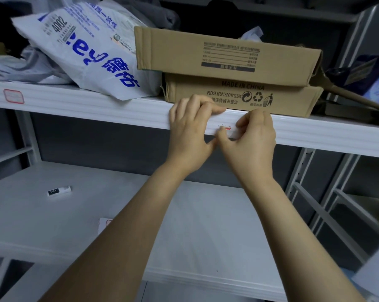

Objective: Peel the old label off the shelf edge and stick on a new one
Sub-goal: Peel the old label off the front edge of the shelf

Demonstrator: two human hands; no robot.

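white shelf bears a printed bag beside stacked cardboard boxes.

Two hands, two cardboard boxes, two shelf-edge labels.

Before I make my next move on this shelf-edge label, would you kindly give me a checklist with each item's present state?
1. Both hands at the work: ok. The left hand and right hand flank the label on the shelf edge.
2. Grip on the label: cannot tell. Fingers cover both its ends.
3. Label lifted or lying flat: cannot tell.
4. Edge face free of stored goods: ok. The cardboard boxes sit on top of the shelf, not over its face.
5. Replacement label to hand: cannot tell. A sheet on the lower shelf is mostly hidden.
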